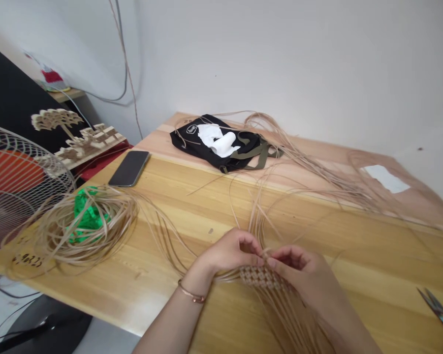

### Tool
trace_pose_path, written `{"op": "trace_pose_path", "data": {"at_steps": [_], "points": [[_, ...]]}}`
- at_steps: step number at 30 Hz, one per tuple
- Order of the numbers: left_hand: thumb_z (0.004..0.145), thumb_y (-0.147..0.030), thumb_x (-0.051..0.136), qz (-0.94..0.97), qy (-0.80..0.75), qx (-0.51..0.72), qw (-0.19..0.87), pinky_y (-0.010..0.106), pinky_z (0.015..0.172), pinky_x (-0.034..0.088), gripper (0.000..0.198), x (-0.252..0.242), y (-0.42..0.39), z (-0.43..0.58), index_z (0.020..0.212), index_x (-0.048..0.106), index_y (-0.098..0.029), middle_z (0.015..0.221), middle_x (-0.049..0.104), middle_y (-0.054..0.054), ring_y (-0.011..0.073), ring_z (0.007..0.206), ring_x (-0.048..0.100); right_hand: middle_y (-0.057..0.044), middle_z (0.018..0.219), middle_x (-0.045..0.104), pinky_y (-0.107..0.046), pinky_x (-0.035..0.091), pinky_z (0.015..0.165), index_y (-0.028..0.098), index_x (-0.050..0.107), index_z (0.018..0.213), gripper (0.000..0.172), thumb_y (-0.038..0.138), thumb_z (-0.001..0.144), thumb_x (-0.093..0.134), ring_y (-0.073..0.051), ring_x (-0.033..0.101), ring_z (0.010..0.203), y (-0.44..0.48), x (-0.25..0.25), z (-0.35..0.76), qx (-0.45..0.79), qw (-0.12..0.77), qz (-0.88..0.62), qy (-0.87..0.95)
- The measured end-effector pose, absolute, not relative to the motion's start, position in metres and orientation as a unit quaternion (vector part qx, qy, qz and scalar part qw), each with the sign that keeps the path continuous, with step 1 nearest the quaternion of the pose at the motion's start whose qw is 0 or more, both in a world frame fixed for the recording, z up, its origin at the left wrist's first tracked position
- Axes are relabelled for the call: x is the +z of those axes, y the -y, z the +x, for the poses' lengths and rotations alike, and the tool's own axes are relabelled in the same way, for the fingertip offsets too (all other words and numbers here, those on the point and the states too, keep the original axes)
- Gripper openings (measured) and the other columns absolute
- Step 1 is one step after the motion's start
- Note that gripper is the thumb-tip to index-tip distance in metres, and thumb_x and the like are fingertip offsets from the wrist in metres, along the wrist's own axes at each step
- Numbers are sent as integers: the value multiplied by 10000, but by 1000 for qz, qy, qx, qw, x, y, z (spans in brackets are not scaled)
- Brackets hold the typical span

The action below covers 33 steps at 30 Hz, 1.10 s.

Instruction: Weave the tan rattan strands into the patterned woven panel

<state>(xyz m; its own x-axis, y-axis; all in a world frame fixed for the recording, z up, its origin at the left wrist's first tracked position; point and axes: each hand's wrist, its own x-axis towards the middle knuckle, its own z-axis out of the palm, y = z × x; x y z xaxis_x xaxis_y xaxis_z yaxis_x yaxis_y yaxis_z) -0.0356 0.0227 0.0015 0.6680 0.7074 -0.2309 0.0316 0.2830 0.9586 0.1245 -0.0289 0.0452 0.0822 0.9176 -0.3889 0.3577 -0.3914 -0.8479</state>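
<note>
A small woven piece of tan cane strips (260, 278) lies on the wooden table in front of me, with long loose strands fanning out from its sides. At its far edge my left hand (239, 250) pinches a strip between thumb and fingers. Close against it, my right hand (299, 268) pinches at the same spot, its thumb over the weave. The fingertips of both hands nearly meet, and the exact strand between them is partly hidden. Loose strips (258, 216) rise beyond the hands, and more run toward me below the weave.
Left on the table lies a coil of cane strips (121, 216) with green wrapping (86, 216), near a phone (129, 168). Behind are a black bag (214, 160) with white paper (223, 144) and long loose strips (310, 169). Scissors (439, 309) lie right; a fan (18, 187) stands left.
</note>
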Motion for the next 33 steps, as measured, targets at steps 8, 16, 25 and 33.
{"op": "trace_pose_path", "data": {"at_steps": [8, 16, 25, 33], "points": [[542, -232, 706, 551, -338, 234, 726, 202, 563, 399, 182, 1, -22, -34, 634, 616, -104, 569, 567, -18, 76, 551, 499, 20, 582, 523, -227, 349, 488, 168, 582, 881, 306, 403, 685, 583, -113, 472, 533, 19, 40, 121, 475, 237, -656, 537], [530, -252, 715, 573, -358, 222, 703, 189, 533, 377, 210, 3, -21, -34, 644, 633, -96, 587, 570, -7, 70, 547, 481, 63, 584, 454, -176, 266, 458, 173, 482, 684, 127, 241, 655, 584, -56, 391, 493, 6, 46, 130, 653, 239, -551, 461], [535, -323, 715, 587, -357, 217, 694, 201, 558, 391, 265, -1, -22, -36, 671, 663, -101, 611, 602, 14, 84, 556, 499, 88, 455, 387, -201, 266, 440, 198, 458, 658, 85, 263, 685, 506, -78, 370, 420, -46, 70, 121, 348, 274, -638, 630], [496, -365, 730, 581, -363, 197, 701, 193, 533, 377, 322, -2, -22, -36, 671, 670, -102, 593, 598, 9, 77, 531, 482, 80, 424, 404, -202, 268, 415, 168, 519, 618, 101, 192, 666, 605, -60, 359, 381, -135, 91, 107, 353, 197, -653, 641]]}}
